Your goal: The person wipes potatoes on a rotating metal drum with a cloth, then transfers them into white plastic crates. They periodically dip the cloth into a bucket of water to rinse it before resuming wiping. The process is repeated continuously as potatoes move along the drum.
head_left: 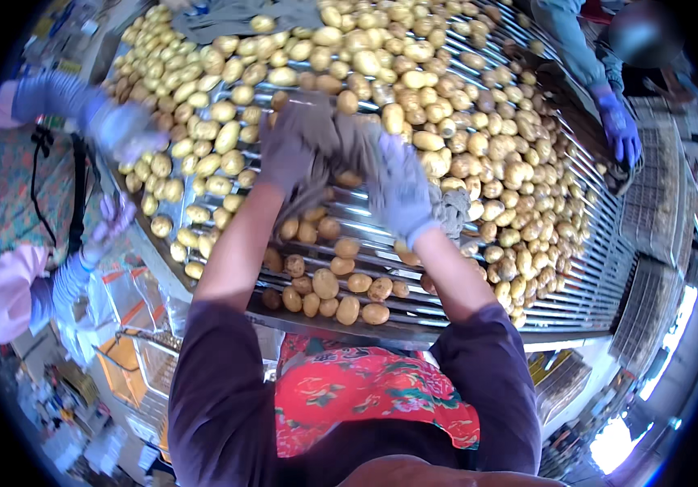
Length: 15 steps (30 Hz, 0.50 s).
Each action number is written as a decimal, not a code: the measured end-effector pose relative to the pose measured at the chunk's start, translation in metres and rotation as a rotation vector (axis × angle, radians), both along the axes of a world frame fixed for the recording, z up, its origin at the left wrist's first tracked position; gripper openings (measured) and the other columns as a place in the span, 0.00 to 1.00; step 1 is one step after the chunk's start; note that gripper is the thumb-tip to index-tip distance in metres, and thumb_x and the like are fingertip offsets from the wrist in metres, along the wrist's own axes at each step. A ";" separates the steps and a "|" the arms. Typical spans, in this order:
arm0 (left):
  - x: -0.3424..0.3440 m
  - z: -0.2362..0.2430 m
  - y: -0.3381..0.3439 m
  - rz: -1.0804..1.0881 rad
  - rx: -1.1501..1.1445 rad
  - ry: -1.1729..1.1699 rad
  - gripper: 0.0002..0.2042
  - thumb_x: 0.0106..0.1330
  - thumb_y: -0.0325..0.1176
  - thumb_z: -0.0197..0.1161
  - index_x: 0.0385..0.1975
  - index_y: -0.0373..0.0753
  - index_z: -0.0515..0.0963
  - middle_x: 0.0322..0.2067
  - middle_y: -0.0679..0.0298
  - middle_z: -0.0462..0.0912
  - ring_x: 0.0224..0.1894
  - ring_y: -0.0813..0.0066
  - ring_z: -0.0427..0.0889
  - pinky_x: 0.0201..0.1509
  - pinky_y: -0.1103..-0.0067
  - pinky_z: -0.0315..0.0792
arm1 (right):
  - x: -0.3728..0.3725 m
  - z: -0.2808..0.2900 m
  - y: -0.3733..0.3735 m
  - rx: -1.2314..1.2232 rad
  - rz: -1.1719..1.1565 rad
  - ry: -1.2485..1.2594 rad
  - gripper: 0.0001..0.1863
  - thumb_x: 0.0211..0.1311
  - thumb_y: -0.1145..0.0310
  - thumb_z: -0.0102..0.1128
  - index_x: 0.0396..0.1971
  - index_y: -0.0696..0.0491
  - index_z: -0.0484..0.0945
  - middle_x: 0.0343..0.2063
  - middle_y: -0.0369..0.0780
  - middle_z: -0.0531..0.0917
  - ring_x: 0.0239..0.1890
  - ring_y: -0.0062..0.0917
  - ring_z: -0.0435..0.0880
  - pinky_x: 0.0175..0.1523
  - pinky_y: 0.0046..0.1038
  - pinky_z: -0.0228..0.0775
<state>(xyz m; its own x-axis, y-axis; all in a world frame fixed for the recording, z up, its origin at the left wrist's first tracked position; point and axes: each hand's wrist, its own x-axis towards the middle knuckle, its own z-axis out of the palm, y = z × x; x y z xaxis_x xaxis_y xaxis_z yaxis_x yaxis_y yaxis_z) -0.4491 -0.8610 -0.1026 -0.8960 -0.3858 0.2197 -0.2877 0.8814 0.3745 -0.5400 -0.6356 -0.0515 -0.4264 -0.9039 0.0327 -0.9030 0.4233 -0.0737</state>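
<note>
A wet-looking grey-brown cloth (334, 136) is stretched and bunched between my gloved hands, over the potatoes (519, 174) on the metal roller table. My left hand (285, 152) is closed on its left side, and my right hand (400, 191) grips its right side; motion blurs both somewhat. Beside my right wrist lies a crumpled grey cloth (451, 213). Several loose potatoes (326, 283) rest on the bars between my forearms and the table's near edge. The cloth hides part of my fingers and some potatoes beneath.
At the left, a person in patterned sleeves reaches a gloved hand (125, 130) over the potatoes. Another person's purple-gloved hand (621, 130) is at the far right edge. A dark grey cloth (243, 18) lies at the back. Stacked crates (653, 191) stand right; an orange crate (119, 369) sits lower left.
</note>
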 end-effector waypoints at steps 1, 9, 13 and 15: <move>0.027 -0.003 0.008 -0.094 0.161 -0.014 0.23 0.65 0.32 0.53 0.61 0.46 0.69 0.59 0.60 0.72 0.65 0.58 0.65 0.72 0.54 0.46 | 0.014 -0.008 0.025 0.026 0.037 0.037 0.27 0.59 0.63 0.53 0.60 0.52 0.70 0.65 0.47 0.66 0.70 0.38 0.60 0.72 0.54 0.40; -0.050 0.114 0.036 0.034 1.000 0.709 0.21 0.59 0.18 0.47 0.54 0.32 0.72 0.46 0.59 0.80 0.47 0.71 0.80 0.56 0.76 0.73 | -0.034 0.071 0.051 -0.919 -0.394 -1.065 0.24 0.60 0.81 0.45 0.57 0.61 0.71 0.54 0.45 0.77 0.56 0.28 0.76 0.61 0.28 0.66; -0.149 0.098 0.090 -0.079 0.011 0.641 0.33 0.47 0.26 0.64 0.60 0.46 0.71 0.59 0.61 0.72 0.60 0.57 0.70 0.70 0.53 0.46 | -0.093 0.111 0.115 -1.207 -0.501 -0.701 0.23 0.60 0.83 0.41 0.55 0.62 0.74 0.50 0.44 0.81 0.45 0.25 0.82 0.49 0.27 0.74; -0.181 0.065 0.148 -0.224 0.037 0.116 0.31 0.58 0.34 0.58 0.66 0.48 0.65 0.66 0.62 0.63 0.69 0.58 0.59 0.71 0.46 0.39 | -0.114 0.089 0.144 -0.728 -0.677 -0.550 0.21 0.62 0.80 0.45 0.56 0.63 0.73 0.51 0.46 0.81 0.46 0.31 0.83 0.48 0.29 0.76</move>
